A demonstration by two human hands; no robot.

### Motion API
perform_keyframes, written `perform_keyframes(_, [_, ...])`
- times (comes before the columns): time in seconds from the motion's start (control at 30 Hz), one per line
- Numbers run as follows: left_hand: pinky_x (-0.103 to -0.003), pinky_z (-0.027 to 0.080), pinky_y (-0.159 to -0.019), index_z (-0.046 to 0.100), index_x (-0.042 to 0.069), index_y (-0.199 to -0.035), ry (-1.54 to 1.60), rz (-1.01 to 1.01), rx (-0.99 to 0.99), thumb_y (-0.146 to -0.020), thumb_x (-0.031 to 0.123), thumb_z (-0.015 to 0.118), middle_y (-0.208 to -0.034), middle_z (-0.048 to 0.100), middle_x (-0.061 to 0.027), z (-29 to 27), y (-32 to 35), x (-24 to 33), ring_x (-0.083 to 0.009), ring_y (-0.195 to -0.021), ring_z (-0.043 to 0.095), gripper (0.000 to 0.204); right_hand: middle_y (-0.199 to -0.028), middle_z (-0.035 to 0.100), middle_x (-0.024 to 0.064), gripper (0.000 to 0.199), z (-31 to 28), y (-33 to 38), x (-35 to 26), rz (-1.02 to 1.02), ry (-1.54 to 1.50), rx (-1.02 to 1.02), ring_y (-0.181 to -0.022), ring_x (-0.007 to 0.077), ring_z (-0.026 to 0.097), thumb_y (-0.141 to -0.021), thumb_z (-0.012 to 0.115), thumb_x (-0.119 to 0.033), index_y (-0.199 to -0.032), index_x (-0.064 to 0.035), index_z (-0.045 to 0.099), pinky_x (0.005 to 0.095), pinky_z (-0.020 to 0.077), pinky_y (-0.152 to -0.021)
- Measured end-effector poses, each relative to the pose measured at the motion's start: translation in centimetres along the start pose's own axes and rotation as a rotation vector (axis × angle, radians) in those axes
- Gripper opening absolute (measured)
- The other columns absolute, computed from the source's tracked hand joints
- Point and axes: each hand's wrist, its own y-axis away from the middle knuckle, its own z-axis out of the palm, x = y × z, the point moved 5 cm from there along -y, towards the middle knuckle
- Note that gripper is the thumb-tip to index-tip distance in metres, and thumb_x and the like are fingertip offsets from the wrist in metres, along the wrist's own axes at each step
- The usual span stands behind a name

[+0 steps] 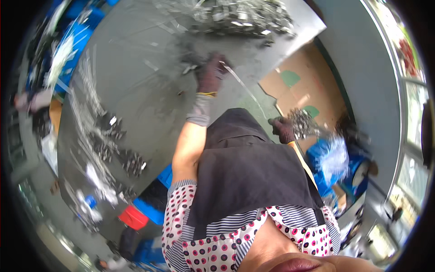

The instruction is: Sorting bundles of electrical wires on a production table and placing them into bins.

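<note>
A thin, pale, narrow strip (247,89) slants across the centre of the frame. The dark-gloved left hand (211,75) grasps its upper end; the dark-gloved right hand (283,129) has curled fingers at its lower end, but I cannot tell whether they grip it. Small, dark grey pieces (244,19) heap on the grey desk (149,102), upper centre.

No readable text, label, brand, number or sign. Brown board (316,78) beyond right fingers (274,122): green patches (289,78), no legible lettering. Pale strip (246,88) between left fingers (217,59) and right: any marking too small to read.
</note>
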Motion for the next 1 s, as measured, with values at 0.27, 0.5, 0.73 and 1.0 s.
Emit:
perform_keyframes(0.27, [-0.032, 0.063, -0.067, 0.066, 0.001, -0.113, -0.575, -0.119, -0.057, -0.096, 0.021, 0.063, -0.095, 0.073, -0.0096, 6.6, 5.1, -0.3, -0.0186, -0.08, 0.072, 0.026, -0.076, 0.06, -0.0002, 0.022, 8.1, -4.5, -10.2, -0.283, -0.076, -0.124, -0.062, 0.0091, 0.055, -0.084, 0.074, -0.021, -0.098, -0.0042, 0.07, 0.0253, 0.0479, -0.056])
perform_keyframes(0.5, [-0.029, 0.057, -0.061, 0.066, 0.003, -0.096, -0.163, 0.057, 0.139, -0.093, 0.024, 0.068, -0.078, 0.069, -0.0055, 4.0, 2.8, 3.4, -0.014, -0.066, 0.068, 0.022, -0.087, 0.063, 0.0044, 0.039, 12.2, -4.7, -13.8, -0.287, 0.05, -0.378, -0.068, 0.0104, 0.056, -0.095, 0.062, -0.03, -0.118, 0.0009, 0.064, 0.0259, 0.0478, -0.058])
perform_keyframes(0.73, [-0.022, 0.043, -0.058, 0.073, 0.011, -0.102, -0.489, 0.508, 0.185, -0.094, 0.02, 0.062, -0.084, 0.071, 0.0018, 2.8, 3.7, 6.8, -0.0035, -0.069, 0.055, 0.017, -0.112, 0.067, 0.0127, 0.062, 20.9, -6.0, -24.3, -0.345, 0.002, -0.399, -0.088, 0.0204, 0.067, -0.097, 0.048, -0.058, -0.124, -0.0025, 0.055, 0.03, 0.0473, -0.058])
perform_keyframes(1.0, [-0.024, 0.045, -0.057, 0.073, 0.002, -0.094, -0.678, -0.084, 0.469, -0.086, 0.032, 0.073, -0.083, 0.073, -0.0037, -1.3, 0.4, 9.1, -0.0067, -0.069, 0.061, 0.031, -0.115, 0.066, 0.0199, 0.054, 21.9, -9.2, -29.1, -0.775, 0.455, 0.009, -0.1, 0.0383, 0.065, -0.089, 0.062, -0.048, -0.121, -0.0044, 0.06, 0.0457, 0.0518, -0.084])
